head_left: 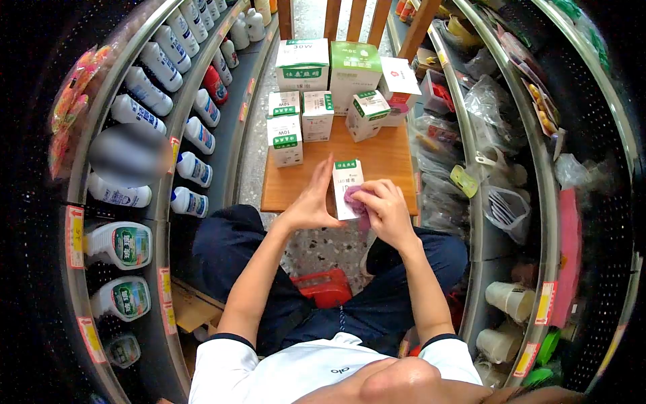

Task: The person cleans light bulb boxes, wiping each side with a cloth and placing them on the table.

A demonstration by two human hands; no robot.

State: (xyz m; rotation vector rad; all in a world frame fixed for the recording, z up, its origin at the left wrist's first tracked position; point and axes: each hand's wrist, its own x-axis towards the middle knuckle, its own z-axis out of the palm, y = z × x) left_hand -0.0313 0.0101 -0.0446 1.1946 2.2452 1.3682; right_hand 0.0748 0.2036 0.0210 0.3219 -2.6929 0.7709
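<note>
2 hands are working over 1 small white-and-green carton [346, 185], which is standing upright at the near edge of the wooden table [387, 158]. The left hand [311, 202] is bracing the carton's left side, fingers straight and flat, not curled round it. The right hand [387, 209] is pinching a purple cloth [358, 200] and pressing it against the carton's lower front face, wrist bent inward, forearm rising from the lap. Judging by the layout, wiping looks under way on this carton, while 7 or so similar cartons [316, 101] are waiting in a cluster at the far end of the table; whether those are already cleaned, I cannot tell. Left of the table, white bottles [192, 168] are lining the shelf; right of it, bagged goods [488, 108] are crowding another shelf.
</note>
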